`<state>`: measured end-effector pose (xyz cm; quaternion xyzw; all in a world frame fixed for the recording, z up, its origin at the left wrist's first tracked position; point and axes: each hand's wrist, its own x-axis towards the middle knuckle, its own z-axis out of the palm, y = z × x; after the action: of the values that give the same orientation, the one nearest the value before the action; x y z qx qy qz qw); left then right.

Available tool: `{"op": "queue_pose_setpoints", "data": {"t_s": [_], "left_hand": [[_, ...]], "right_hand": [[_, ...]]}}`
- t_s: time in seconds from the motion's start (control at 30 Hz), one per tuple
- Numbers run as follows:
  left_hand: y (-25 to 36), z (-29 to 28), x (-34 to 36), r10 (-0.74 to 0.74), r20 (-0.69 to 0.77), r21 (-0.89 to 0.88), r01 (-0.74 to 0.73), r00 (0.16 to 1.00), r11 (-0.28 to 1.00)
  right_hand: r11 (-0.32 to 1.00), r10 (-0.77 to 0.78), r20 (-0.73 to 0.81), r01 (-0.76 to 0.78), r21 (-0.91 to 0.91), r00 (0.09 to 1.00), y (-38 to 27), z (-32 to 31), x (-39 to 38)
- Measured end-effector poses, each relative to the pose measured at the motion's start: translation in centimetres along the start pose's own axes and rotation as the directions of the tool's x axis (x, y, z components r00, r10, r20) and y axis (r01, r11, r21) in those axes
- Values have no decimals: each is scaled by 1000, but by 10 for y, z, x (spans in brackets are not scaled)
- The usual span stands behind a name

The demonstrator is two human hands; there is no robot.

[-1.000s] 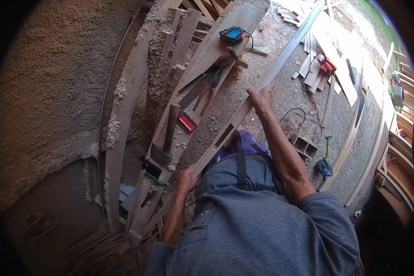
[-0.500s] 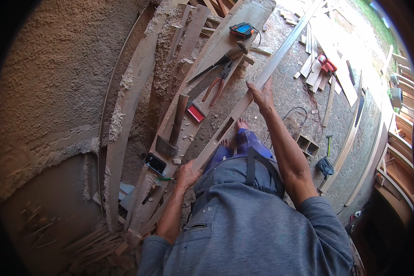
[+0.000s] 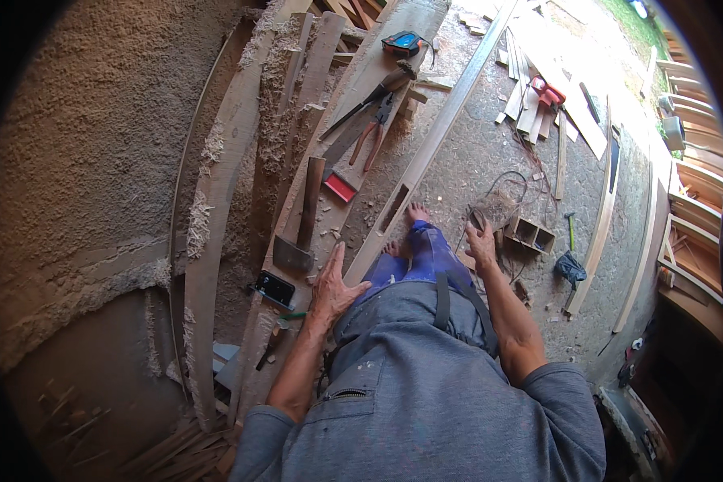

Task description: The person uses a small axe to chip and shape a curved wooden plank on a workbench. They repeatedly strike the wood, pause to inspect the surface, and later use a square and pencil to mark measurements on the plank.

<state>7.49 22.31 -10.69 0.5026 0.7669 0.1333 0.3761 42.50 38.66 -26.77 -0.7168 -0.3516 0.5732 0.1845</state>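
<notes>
A long pale plank (image 3: pixel 439 124) with a slot runs diagonally from near my body toward the top. My left hand (image 3: pixel 335 289) is open, fingers stretched along the plank's left side, seeming to touch its near end. My right hand (image 3: pixel 480 245) is open, off the plank, fingers loosely bent near a small dark item that I cannot make out. On the board at left lie a hammer-like tool (image 3: pixel 293 255), pliers (image 3: pixel 372 136), a red-edged tool (image 3: pixel 340 186), a long dark-handled tool (image 3: pixel 381 92), a tape measure (image 3: pixel 402 44) and a phone (image 3: pixel 275 287).
A rough wall (image 3: pixel 96 145) stands left beside shaving-covered boards (image 3: pixel 217 209). On the floor (image 3: pixel 586 177) at right are loose strips (image 3: pixel 528 112), a red power tool (image 3: pixel 549 95), cables, hollow blocks (image 3: pixel 528 237) and a dark bag (image 3: pixel 570 269). Stacked timber frames (image 3: pixel 695 241) line the far right.
My right hand has let go of the plank and come down to the right. My left hand has loosened from its grip, fingers now extended. The plank has shifted slightly left in view.
</notes>
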Motion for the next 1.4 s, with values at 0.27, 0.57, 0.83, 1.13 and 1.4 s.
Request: {"op": "queue_pose_setpoints", "data": {"t_s": [0.27, 0.57, 0.83, 1.13, 1.4], "left_hand": [[20, 15, 4, 305, -79, 187, -286, 949, 940], [27, 30, 19, 383, -99, 222, -355, 918, 908], [34, 16, 20, 358, -206, 203, -318, 911, 926], [-30, 18, -54, 65, -575, -6, -83, 816, 997], [-119, 26, -137, -563, -673, -488, 285, 479, 825]], "right_hand": [[936, 329, -259, -350, -40, 908, 148, -63, -118], [950, 138, -190, -184, -253, 972, 190, -63, -148], [988, 84, -115, -97, -117, 990, 200, -73, -153], [775, -499, 157, 520, -360, 852, -36, -31, -74], [319, -663, 620, 908, -273, 419, -201, 135, -108]]}}
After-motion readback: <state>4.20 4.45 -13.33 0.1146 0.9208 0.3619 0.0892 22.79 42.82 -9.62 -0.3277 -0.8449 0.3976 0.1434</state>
